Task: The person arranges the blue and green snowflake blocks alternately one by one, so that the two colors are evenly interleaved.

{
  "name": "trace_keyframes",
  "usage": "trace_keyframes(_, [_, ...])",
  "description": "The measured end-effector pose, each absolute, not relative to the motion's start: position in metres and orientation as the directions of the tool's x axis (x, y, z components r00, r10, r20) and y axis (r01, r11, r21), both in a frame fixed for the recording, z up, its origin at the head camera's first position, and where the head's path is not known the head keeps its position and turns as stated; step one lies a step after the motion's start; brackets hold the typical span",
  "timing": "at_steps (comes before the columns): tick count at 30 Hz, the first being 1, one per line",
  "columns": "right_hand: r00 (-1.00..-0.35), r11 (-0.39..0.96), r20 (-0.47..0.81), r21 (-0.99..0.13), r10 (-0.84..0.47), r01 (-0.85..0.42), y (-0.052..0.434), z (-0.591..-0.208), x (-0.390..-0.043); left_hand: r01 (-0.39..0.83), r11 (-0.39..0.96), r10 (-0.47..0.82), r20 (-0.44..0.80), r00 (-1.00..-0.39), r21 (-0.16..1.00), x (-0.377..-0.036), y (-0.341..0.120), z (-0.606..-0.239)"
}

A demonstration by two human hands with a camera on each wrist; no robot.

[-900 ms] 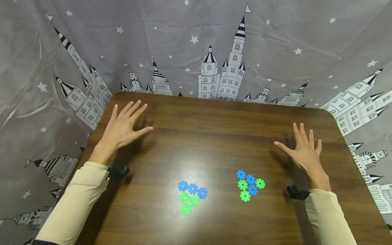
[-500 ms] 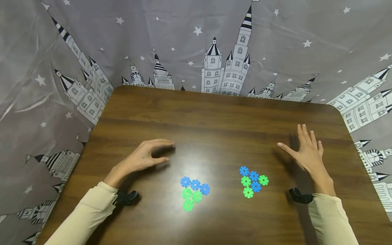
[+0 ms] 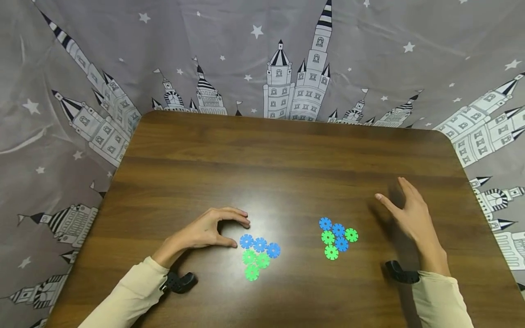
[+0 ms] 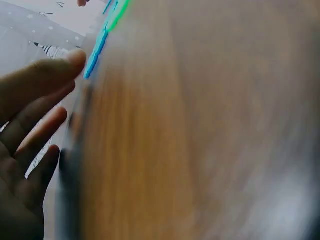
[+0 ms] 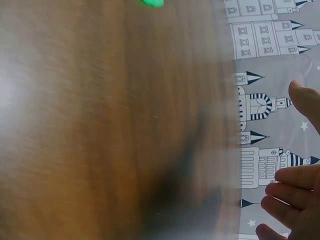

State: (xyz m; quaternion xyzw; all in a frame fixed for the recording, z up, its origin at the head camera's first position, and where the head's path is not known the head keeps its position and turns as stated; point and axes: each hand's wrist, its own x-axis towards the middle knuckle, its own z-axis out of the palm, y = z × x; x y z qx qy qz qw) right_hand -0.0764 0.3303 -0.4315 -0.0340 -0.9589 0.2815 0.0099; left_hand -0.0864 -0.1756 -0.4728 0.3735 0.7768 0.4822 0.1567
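Two clusters of flat blue and green gear-shaped pieces lie on a dark wooden table (image 3: 262, 155). The left cluster (image 3: 258, 256) sits near the middle front, the right cluster (image 3: 337, 237) a little further right. My left hand (image 3: 229, 228) hovers just left of the left cluster, fingers loosely arched, thumb tip close to a blue piece, holding nothing. My right hand (image 3: 404, 212) is to the right of the right cluster, fingers straight, empty. The left wrist view is blurred and shows my left-hand fingers (image 4: 35, 100) near the edge-on blue pieces (image 4: 97, 50).
A grey cloth printed with castles and stars (image 3: 287, 59) hangs behind and around the table. Black wrist straps (image 3: 180, 282) sit at both cuffs. The right wrist view shows blurred table wood (image 5: 100, 125), a green piece (image 5: 152, 3) at the top and the cloth (image 5: 265, 100).
My left hand has come from the far left of the table down and right to the left cluster, its fingers curling. My right hand has shifted slightly toward me.
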Motion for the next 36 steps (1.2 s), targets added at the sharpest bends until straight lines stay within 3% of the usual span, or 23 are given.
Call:
trace_keyframes(7, [-0.995,0.823,-0.026,-0.559,0.098,0.096,0.328,-0.435,-0.059,0.424,0.248,0.74,0.112,-0.663,0.871,-0.085,-0.167,-0.478])
trace_keyframes(24, [-0.995,0.825,-0.036,-0.557,0.09,0.095,0.323,-0.442,-0.052,0.567,0.299,0.715,0.213,-0.666,0.768,-0.082,-0.158,-0.481])
trace_keyframes(36, [-0.995,0.826,-0.05,-0.554,0.087,0.1,0.323,-0.444,-0.054,0.458,0.305,0.639,0.177,-0.748,0.835,-0.096,-0.17,-0.48])
